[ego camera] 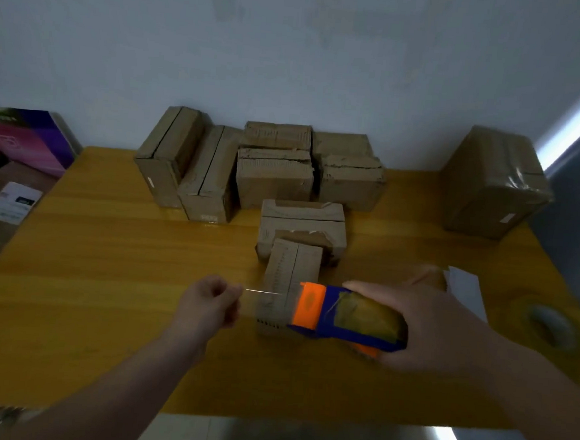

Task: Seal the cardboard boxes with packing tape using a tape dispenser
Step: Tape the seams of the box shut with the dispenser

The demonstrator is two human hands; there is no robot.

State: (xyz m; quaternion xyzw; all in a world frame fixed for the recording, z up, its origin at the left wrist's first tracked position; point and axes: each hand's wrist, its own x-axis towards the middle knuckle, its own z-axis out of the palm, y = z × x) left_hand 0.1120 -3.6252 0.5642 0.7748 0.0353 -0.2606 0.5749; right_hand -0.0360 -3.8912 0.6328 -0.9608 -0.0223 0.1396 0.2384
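Observation:
My right hand (435, 329) grips a blue and orange tape dispenser (340, 316) loaded with a roll of clear tape, held just above the table. My left hand (207, 303) pinches the free end of the tape, and a clear strip (262, 300) stretches between it and the dispenser's orange mouth. The strip spans a small upright cardboard box (289, 278) that stands directly behind it. A wider box (303, 229) with torn flaps sits right behind that one.
Several more cardboard boxes (271, 170) stand in a row along the wall at the back of the yellow wooden table (106, 275). A taped box (493, 186) stands at the far right. A spare tape roll (545, 323) and white paper (462, 287) lie to the right.

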